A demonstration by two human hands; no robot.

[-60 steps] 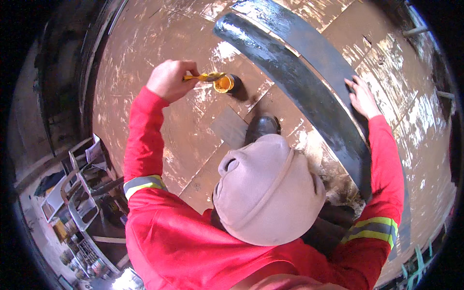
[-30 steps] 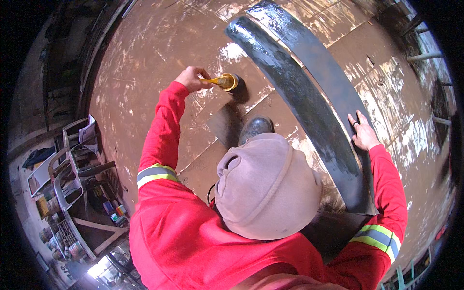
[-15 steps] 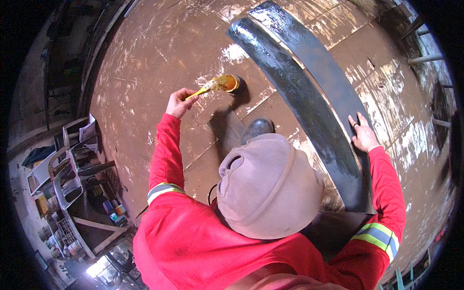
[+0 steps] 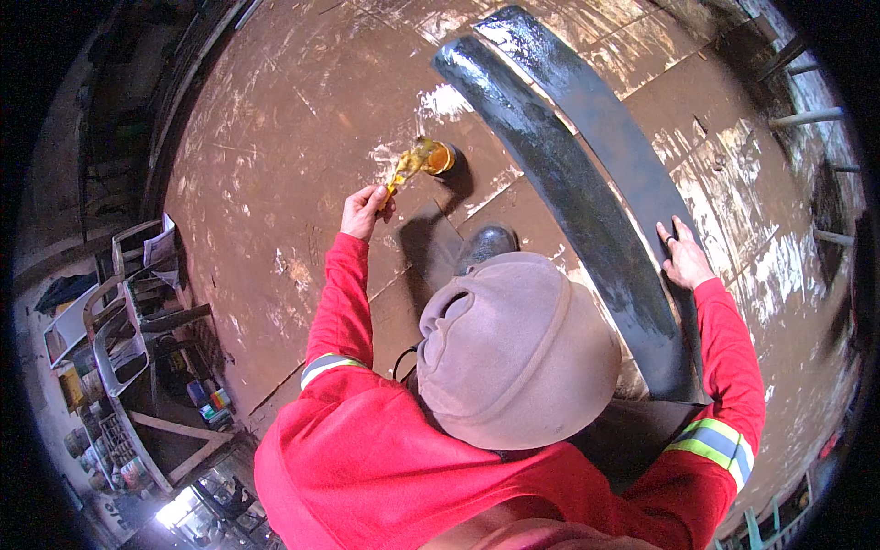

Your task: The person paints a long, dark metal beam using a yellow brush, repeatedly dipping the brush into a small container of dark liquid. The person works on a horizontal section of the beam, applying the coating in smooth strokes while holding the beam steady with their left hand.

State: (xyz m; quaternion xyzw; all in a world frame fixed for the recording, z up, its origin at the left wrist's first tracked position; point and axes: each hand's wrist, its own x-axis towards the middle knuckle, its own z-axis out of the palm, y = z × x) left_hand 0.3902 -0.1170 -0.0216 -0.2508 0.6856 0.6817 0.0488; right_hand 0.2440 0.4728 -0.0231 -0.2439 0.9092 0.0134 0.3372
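My left hand [image 4: 365,212] is closed round the yellow handle of a brush [image 4: 404,170], whose head is coated with amber, sticky-looking stuff. The bristles reach to the rim of a small round can [image 4: 443,159] with orange-amber contents, standing on the floor. My right hand [image 4: 687,258] lies with fingers spread on a long, dull grey rubber-like strip [image 4: 616,117], near its closer end. Alongside it on the left runs a second strip [image 4: 564,170], darker and wet-looking over much of its length. A narrow gap separates the two strips.
Brown floor sheets [image 4: 275,165] with pale smears surround the strips. My dark boot [image 4: 493,242] is between the can and the near strip, partly hidden by a cap [image 4: 518,353]. Chair frames [image 4: 119,339] and several cans stand at left; pipes [image 4: 807,117] stick out at right.
My left hand has shifted right and slightly nearer me, tipping the brush more upright beside the can. My right hand stays on the grey strip.
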